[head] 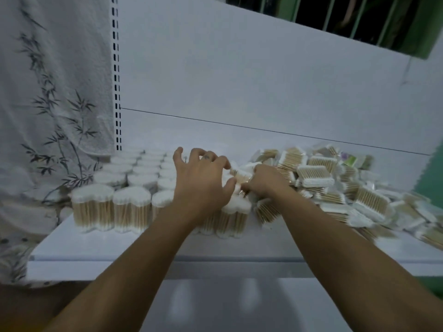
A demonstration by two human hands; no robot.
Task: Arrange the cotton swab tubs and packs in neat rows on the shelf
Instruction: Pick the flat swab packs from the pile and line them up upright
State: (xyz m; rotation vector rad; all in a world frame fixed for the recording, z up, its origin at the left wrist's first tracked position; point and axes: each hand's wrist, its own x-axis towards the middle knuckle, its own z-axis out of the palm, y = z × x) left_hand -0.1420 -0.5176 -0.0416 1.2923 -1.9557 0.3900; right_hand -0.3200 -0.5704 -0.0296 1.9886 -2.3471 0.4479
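Right hand grips a pack beside upright tubs (sticks vertical).

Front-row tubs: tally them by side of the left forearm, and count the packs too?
Front-row tubs left of the left forearm: 3
Right of it: 1
Packs: loose heap, too blurred to count
Total: 4 tubs seen; the forearm may hide more.
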